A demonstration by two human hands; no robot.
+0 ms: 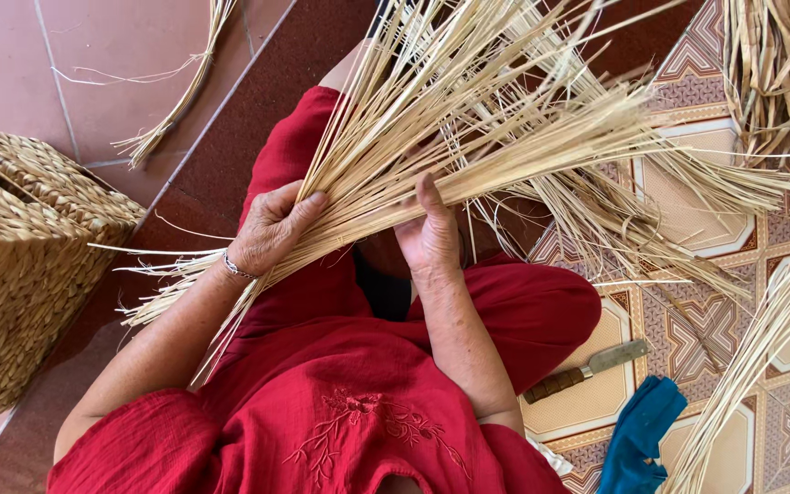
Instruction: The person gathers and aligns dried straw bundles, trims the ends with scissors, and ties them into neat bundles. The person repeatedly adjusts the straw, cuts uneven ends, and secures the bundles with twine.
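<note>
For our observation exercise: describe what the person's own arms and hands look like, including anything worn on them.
Both forearms are bare. Short red sleeves end near the elbows. The left hand has a thin silver bracelet at the wrist. The right hand shows no rings or gloves.

A: What's she... the person wearing?
B: Loose red cotton top (322, 430) w/ short sleeves, crinkly weave. Matching red trousers (523, 311), same fabric.
A: Any detail on the top?
B: Yep, tone-on-tone red floral embroidery (368, 425) on the chest: sprigs, leaves, small blooms.
A: Jewellery?
B: Thin silver beaded bracelet (238, 268) on left wrist. Forearms & hands bare otherwise.
</note>
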